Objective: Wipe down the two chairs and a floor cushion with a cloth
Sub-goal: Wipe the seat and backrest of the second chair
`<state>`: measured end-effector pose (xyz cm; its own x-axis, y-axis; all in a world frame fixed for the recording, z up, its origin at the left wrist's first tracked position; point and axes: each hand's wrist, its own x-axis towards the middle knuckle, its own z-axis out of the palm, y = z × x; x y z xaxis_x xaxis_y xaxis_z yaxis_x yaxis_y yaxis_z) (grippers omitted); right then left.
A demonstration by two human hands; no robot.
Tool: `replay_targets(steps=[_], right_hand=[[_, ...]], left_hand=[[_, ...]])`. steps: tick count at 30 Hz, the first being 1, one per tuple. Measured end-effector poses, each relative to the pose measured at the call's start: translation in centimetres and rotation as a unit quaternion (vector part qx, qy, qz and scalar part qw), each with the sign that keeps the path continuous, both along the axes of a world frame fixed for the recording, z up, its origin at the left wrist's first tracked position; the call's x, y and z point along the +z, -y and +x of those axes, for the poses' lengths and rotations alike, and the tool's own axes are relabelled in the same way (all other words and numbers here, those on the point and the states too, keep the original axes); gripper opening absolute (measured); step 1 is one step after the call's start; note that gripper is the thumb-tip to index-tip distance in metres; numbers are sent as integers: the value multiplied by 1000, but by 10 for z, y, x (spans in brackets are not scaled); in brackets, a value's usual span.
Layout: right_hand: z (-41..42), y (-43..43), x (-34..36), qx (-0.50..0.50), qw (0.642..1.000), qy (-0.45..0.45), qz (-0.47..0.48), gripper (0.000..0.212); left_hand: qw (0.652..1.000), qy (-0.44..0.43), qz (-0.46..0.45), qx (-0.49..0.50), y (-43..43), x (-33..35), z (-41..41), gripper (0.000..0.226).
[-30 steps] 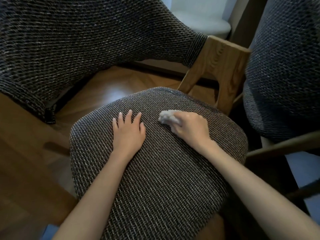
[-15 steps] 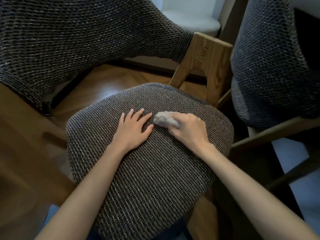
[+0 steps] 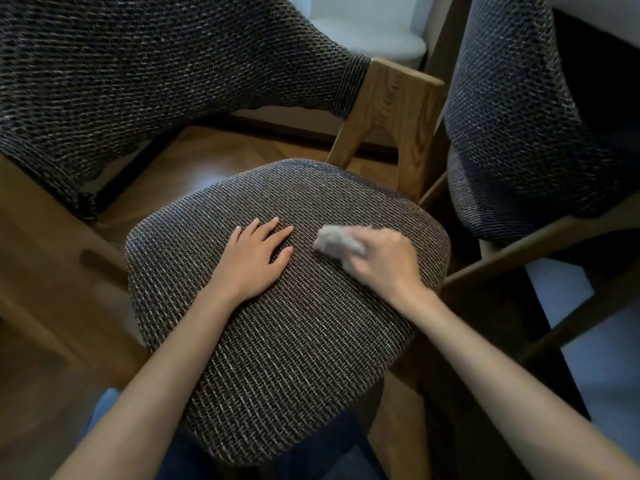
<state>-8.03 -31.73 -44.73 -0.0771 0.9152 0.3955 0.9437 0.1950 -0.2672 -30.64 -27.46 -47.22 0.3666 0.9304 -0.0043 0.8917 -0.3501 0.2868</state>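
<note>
A wooden chair with a dark woven seat [image 3: 284, 341] fills the middle of the view, its woven backrest [image 3: 138, 81] curving across the top left. My left hand [image 3: 252, 261] lies flat on the seat with its fingers spread. Just to its right, my right hand [image 3: 384, 263] grips a crumpled whitish cloth [image 3: 336, 239] and presses it on the seat's right part. A second chair [image 3: 519, 133] with the same dark fabric stands at the right. No floor cushion shows.
The chair's wooden rear post [image 3: 394, 112] rises between the two chairs. Brown wood floor [image 3: 194, 171] shows under the backrest. A white rounded object [image 3: 374, 39] sits at the top behind the chairs. Pale floor [image 3: 602, 358] lies at the right under the second chair's frame.
My right hand and the cloth have slid a little to the right across the seat, away from my left hand. My left hand has stayed flat. The view has shifted slightly.
</note>
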Motion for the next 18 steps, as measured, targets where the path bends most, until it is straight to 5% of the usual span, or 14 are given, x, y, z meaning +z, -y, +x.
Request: replay_targets(steps=[3, 7, 10, 18], right_hand=[[12, 10, 1, 44, 999, 7, 30, 21], [76, -39, 11, -143, 989, 26, 23, 28], [92, -47, 12, -219, 975, -40, 25, 30], [9, 63, -11, 22, 995, -38, 87, 26]], left_hand=[[1000, -2, 1, 0, 1, 1, 0, 52], [1000, -4, 3, -3, 10, 2, -2, 52], [1000, -5, 4, 1, 17, 2, -3, 52], [1000, -9, 5, 7, 19, 4, -1, 51]])
